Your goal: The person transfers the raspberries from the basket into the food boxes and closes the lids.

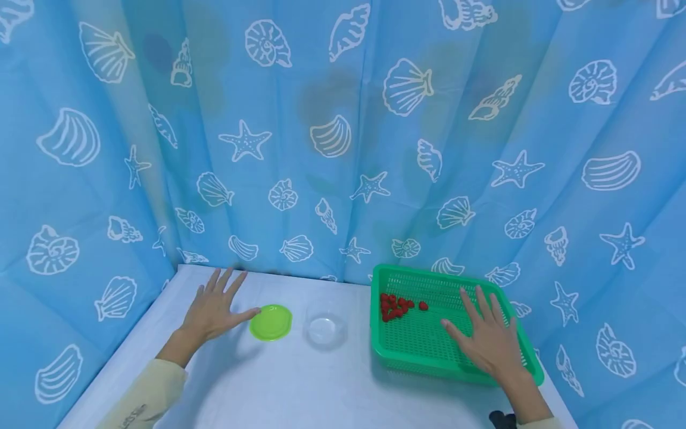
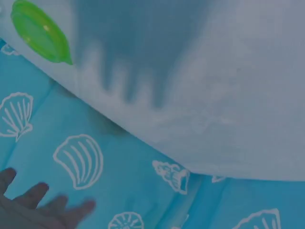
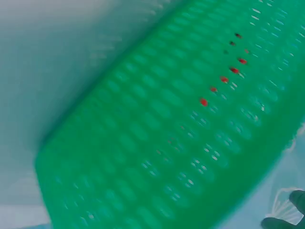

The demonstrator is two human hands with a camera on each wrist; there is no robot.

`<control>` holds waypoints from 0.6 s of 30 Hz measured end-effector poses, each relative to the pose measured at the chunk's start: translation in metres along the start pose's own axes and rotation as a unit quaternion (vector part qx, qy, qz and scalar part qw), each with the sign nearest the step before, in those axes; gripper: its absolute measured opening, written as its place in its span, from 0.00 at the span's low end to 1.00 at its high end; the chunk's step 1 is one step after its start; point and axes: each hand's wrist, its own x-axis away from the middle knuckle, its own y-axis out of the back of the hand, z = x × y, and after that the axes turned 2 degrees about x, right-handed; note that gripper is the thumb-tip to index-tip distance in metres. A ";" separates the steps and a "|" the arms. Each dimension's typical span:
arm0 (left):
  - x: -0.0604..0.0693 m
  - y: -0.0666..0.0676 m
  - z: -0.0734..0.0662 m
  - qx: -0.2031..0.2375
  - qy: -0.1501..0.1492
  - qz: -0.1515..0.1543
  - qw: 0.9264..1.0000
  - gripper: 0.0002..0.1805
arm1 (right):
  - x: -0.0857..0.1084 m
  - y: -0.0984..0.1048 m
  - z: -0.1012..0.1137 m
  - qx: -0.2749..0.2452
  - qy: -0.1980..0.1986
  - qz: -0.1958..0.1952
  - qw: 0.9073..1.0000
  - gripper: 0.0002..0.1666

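Note:
In the head view the left hand (image 1: 211, 313) is held over the table's left side, fingers spread, thumb tip by the edge of a lime-green lid (image 1: 270, 322). The right hand (image 1: 490, 342), also spread, hovers over the right part of a green perforated basket (image 1: 412, 357). Several red berries (image 1: 393, 307) lie in the basket's left part. Between lid and basket stands a clear round container (image 1: 325, 330). The left wrist view shows the left fingers (image 2: 45, 210) and the lid (image 2: 40, 31). Fingertips (image 3: 286, 214) and the basket (image 3: 143, 133) appear in the right wrist view.
The white table (image 1: 300, 393) ends at a blue curtain (image 1: 321, 77) with white shell prints, which hangs behind and along both sides. A small black object (image 1: 501, 419) is at the front right, beside the right forearm.

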 end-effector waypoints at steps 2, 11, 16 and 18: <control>-0.010 0.002 0.001 0.070 0.018 0.033 0.997 0.55 | -0.012 0.009 0.000 -0.039 0.000 0.013 0.999 0.51; -0.050 -0.045 -0.023 0.442 0.188 0.078 0.874 0.52 | -0.093 0.013 0.000 -0.377 -0.103 0.184 0.902 0.35; -0.047 -0.093 -0.051 0.476 0.221 0.064 0.849 0.54 | -0.109 -0.040 -0.007 -0.467 -0.193 0.215 0.836 0.31; -0.043 -0.106 -0.062 0.497 0.195 0.065 0.843 0.51 | -0.108 -0.054 -0.011 -0.478 -0.221 0.216 0.823 0.30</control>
